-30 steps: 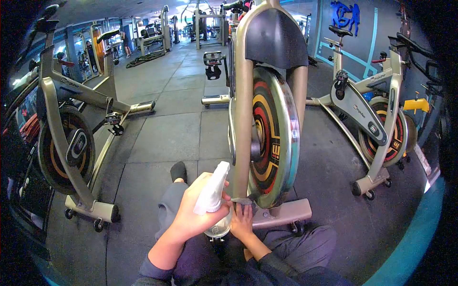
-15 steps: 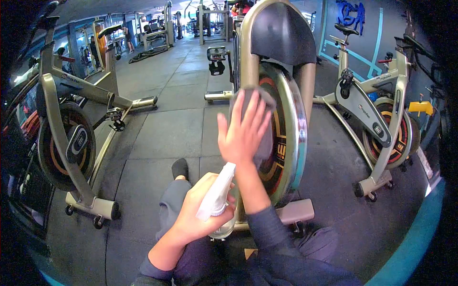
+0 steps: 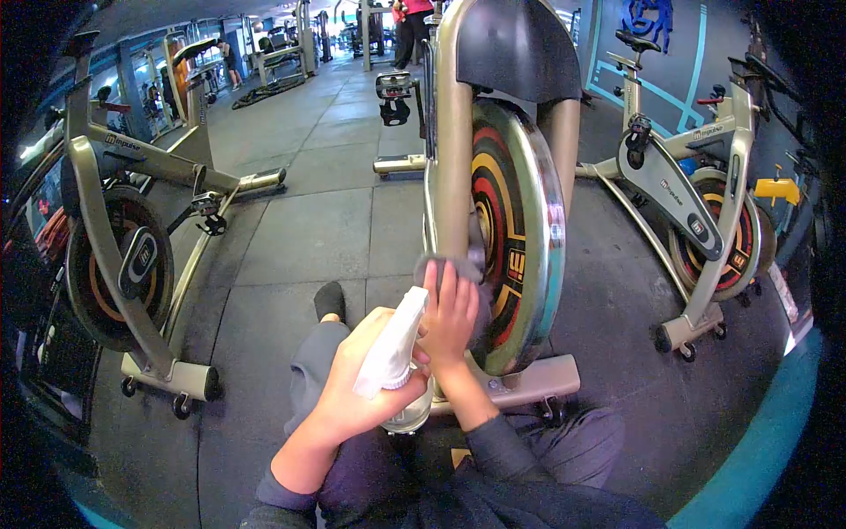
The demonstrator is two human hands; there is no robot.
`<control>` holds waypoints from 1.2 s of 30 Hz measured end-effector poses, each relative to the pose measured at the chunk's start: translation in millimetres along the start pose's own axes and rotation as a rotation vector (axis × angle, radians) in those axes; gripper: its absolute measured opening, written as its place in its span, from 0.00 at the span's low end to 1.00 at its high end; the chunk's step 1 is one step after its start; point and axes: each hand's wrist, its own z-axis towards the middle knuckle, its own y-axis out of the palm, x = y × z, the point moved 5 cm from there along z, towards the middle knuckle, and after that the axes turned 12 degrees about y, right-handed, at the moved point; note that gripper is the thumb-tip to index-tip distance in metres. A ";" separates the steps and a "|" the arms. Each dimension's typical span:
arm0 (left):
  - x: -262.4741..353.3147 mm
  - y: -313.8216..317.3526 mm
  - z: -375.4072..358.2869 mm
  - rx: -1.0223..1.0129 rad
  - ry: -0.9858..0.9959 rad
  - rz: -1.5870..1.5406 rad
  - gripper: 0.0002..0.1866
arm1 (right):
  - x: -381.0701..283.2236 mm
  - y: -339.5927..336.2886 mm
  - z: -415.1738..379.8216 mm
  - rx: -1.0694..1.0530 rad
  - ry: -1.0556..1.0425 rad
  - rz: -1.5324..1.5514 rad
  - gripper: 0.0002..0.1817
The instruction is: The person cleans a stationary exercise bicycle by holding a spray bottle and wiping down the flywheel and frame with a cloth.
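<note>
My left hand [image 3: 357, 375] is wrapped round the neck of a spray bottle [image 3: 393, 344] with a white trigger head and a clear body, held upright over my lap. With fingers laid lengthwise, my right hand [image 3: 451, 313] holds a grey cloth [image 3: 428, 264] against the lower part of the exercise bike's beige front post [image 3: 456, 167]. Part of the cloth is hidden under the palm. Just right of that hand is the bike's flywheel [image 3: 515, 264], with a shiny metal rim and red and yellow rings.
One exercise bike [image 3: 159, 300] stands to the left and another [image 3: 696, 207] to the right. The front foot bar [image 3: 546, 377] lies below the flywheel. My foot [image 3: 330, 301] rests on the dark tiled floor [image 3: 308, 229]. A person [image 3: 411, 31] stands farther back.
My right hand has slid down the front post with the cloth, from beside the upper flywheel to near the spray bottle. My left hand keeps its hold on the bottle, almost in place.
</note>
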 end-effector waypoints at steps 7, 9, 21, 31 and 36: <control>-2.1 1.3 -1.0 0.005 -0.014 0.004 0.22 | 33.5 10.7 -126.9 -0.312 -0.069 -0.014 0.33; -2.3 0.5 -1.2 0.024 -0.030 -0.023 0.22 | 43.3 13.4 -160.8 -0.352 -0.074 0.001 0.35; 5.9 -0.2 0.9 -0.037 0.041 0.087 0.22 | 18.3 6.7 -53.9 -0.146 -0.045 0.028 0.37; 1.3 3.7 0.8 -0.009 -0.023 -0.007 0.22 | -28.7 -22.8 137.4 0.109 0.091 0.169 0.33; 4.6 2.0 1.2 -0.022 -0.046 0.013 0.23 | -22.0 -12.2 101.7 0.078 0.027 0.028 0.30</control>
